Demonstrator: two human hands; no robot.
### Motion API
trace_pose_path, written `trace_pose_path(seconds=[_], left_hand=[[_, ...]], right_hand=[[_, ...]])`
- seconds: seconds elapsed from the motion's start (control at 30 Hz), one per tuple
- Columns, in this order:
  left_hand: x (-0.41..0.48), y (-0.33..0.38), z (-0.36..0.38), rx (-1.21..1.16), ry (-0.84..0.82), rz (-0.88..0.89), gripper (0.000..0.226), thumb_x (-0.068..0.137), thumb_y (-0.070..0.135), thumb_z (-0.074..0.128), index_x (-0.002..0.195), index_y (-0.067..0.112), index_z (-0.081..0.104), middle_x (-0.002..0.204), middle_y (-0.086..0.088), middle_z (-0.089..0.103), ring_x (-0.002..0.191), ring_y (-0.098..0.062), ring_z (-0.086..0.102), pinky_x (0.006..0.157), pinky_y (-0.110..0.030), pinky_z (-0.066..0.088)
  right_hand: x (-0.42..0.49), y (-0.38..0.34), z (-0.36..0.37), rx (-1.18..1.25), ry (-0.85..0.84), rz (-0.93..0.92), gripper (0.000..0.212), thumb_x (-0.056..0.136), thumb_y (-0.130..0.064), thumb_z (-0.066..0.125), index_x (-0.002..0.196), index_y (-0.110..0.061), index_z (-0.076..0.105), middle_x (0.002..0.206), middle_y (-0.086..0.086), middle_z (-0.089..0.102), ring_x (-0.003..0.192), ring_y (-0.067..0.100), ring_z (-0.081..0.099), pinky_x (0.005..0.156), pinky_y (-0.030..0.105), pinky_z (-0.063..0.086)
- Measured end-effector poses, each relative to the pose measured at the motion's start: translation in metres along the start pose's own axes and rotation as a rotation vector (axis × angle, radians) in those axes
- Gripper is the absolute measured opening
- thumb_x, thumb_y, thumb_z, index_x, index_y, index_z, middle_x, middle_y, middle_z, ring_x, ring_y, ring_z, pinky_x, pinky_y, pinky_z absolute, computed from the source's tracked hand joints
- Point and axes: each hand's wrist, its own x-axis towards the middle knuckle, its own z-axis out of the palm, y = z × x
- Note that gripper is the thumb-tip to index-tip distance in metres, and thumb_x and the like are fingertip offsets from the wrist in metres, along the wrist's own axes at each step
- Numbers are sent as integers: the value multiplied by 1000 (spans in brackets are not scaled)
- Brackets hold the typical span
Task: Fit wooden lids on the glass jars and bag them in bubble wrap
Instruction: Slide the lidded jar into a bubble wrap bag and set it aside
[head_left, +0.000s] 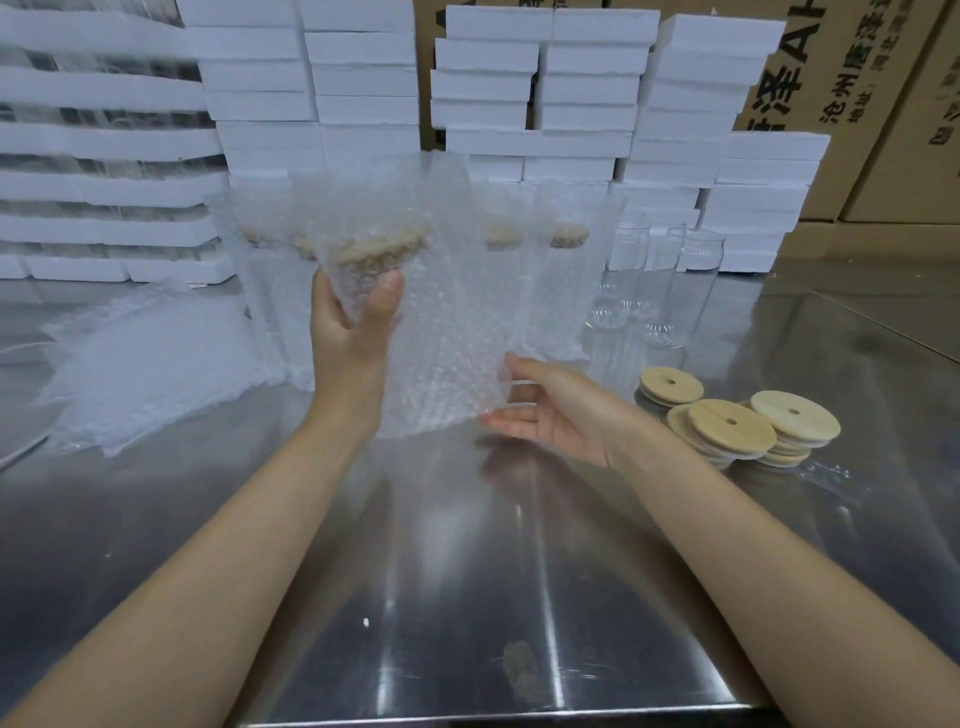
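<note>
Bare forearms of mine reach out over the brushed stainless-steel desk (467, 597), which throws back streaks of light along its near edge. My left hand (353, 322) is curled round the upper part of a clear bubble-wrap bag (447, 332), held tilted above the desk. A tan wooden lid (382, 249) shows blurred through the wrap just above that hand; I can hardly make out the glass under it. My right hand (550, 410) pinches the bag's lower corner between thumb and fingers.

Left of my left hand lies a loose pile of flat bubble-wrap bags (150, 364). Beyond both hands stands a row of bagged, lidded jars (561, 291), and past my right hand some bare clear glass jars (660, 291). Right of my right hand sit stacks of round wooden lids with centre holes (727, 426). Stacked white foam boxes (587, 93) and brown printed cartons (852, 104) wall the back.
</note>
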Motion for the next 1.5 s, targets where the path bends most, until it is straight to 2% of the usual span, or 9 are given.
trace_pose_path(seconds=[0.23,0.4,0.6,0.83,0.93,1.03,1.17,1.27,1.5], left_hand=[[0,5,0,57,99,52,56,68,49,72,116,27,54,126,-6,61,120,-25,57,107,-53,40],[0,3,-3,114,120,98,62,73,48,72,125,23,50,126,9,59,117,-1,56,99,-20,45],[-3,-9,-2,299,33,176,65,78,28,79,132,13,46,127,1,58,118,-6,56,100,-24,45],[-4,-22,-6,482,156,75,59,89,41,65,139,19,42,139,11,44,126,-5,42,111,-30,35],[-8,-22,-3,599,237,269,53,91,33,64,136,15,42,135,2,39,127,-11,32,112,-32,29],[-12,-21,-2,754,169,623,45,87,21,63,128,12,46,125,-12,42,119,-16,35,106,-23,23],[-25,-32,5,890,-234,1011,25,84,8,56,108,9,52,105,-11,54,96,-27,51,85,-40,40],[-29,-36,13,998,-419,886,14,79,1,55,90,3,65,84,-12,63,75,-30,57,65,-45,47],[-23,-38,8,1084,-364,740,17,75,-3,59,86,6,67,84,-4,64,76,-25,59,66,-35,41]], right_hand=[[4,3,-5,-281,170,-194,14,87,3,62,78,-8,62,59,3,56,45,6,48,46,14,41],[3,3,-7,-432,288,-360,25,88,5,54,71,-13,58,52,-3,47,47,12,40,43,16,32],[3,29,26,-660,-16,-602,29,89,7,59,96,-20,65,95,-3,61,85,4,58,77,13,45],[15,35,34,-818,5,-687,34,89,-2,62,119,-18,63,118,0,45,121,13,44,108,25,34],[18,37,35,-864,-8,-688,37,90,-3,62,124,-17,62,120,1,43,124,16,40,111,26,29],[20,37,34,-817,11,-719,35,87,4,59,114,-18,64,114,1,46,119,16,46,107,25,34],[20,37,33,-643,146,-821,19,83,1,54,87,-15,64,91,-6,54,89,4,55,83,23,45],[21,34,31,-572,257,-832,28,75,-2,48,72,-29,54,77,-10,53,73,2,50,69,22,39],[32,30,19,-529,364,-836,43,79,16,46,72,-26,55,77,-5,59,73,10,55,67,22,42]])
